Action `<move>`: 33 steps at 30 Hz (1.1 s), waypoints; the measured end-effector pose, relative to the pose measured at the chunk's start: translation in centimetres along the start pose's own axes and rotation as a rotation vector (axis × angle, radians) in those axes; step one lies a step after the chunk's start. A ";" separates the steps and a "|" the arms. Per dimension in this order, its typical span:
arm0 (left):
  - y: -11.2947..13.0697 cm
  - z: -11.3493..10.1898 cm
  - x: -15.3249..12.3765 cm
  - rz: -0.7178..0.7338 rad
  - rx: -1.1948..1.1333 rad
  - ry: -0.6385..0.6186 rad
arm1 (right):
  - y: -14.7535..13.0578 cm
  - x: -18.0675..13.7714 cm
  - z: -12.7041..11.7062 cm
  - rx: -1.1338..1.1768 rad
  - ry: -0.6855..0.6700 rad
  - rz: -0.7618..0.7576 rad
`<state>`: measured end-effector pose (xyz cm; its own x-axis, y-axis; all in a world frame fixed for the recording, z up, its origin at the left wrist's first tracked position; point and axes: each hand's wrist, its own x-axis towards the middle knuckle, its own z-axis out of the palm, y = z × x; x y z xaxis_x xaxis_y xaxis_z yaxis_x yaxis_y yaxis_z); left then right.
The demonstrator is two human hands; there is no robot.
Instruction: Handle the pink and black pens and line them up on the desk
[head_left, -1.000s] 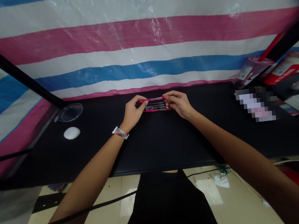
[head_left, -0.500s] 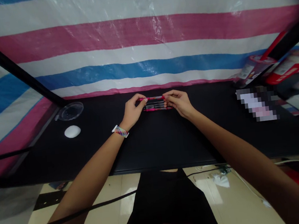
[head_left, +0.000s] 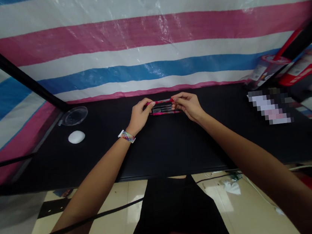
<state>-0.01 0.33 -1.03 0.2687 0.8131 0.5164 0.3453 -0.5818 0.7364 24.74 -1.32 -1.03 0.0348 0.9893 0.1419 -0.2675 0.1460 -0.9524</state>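
A red pen [head_left: 162,101] with a clear middle stretches between my two hands, at the far side of the black table. My left hand [head_left: 141,114] is closed on its left end, thumb against the fingertips. At the other end, my right hand [head_left: 188,105] pinches the pen with thumb and forefinger. Just nearer to me lie several black pens [head_left: 162,109] side by side, and a pink-red pen [head_left: 164,113] forms the near edge of the row. My right fingers partly hide the row's right ends.
On the left of the table [head_left: 165,149] are a white rounded object [head_left: 76,137] and a clear round lid [head_left: 74,116]. A clear tub with red trim [head_left: 265,70] and a red-and-white container [head_left: 303,70] stand at the right back. A striped sheet [head_left: 146,31] hangs behind.
The view has shifted slightly. Both hands still hold the red pen by its ends, and my right hand has moved a little to the right.
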 end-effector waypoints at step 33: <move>0.9 -0.5 0.0 0.120 0.098 0.037 | -0.6 -0.3 -0.1 0.061 -0.091 0.221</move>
<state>-0.14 -0.20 -0.18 0.2809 0.7364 0.6155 0.3988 -0.6729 0.6231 24.97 -1.66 -0.55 -0.1169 0.9923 -0.0419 -0.3169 -0.0773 -0.9453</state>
